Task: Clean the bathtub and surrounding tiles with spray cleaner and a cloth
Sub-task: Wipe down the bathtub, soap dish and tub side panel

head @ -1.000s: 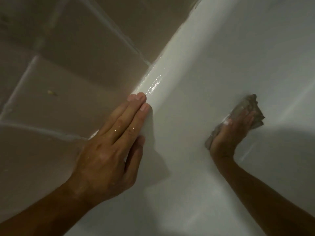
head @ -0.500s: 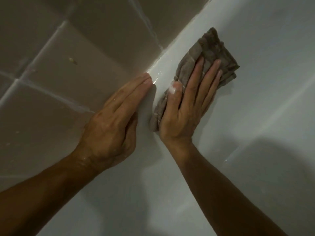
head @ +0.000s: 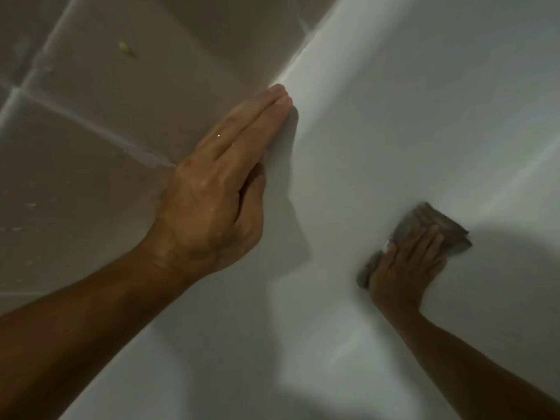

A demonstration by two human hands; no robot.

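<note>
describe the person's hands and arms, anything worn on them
Both forearms are bare as far as the frame shows: no sleeves, gloves, watch or bracelets. No rings show on the left hand or the right hand. The left hand looks wet, with small shiny droplets on its back and fingers. A dab of white foam sits at the right hand's thumb tip. The nails look short and unpainted.

Two bare hands are being counted, the left hand [head: 212,204] and the right hand [head: 407,265]. One grey cloth [head: 436,228], one white bathtub [head: 394,116] and one yellowish speck [head: 123,47] are being counted.
</note>
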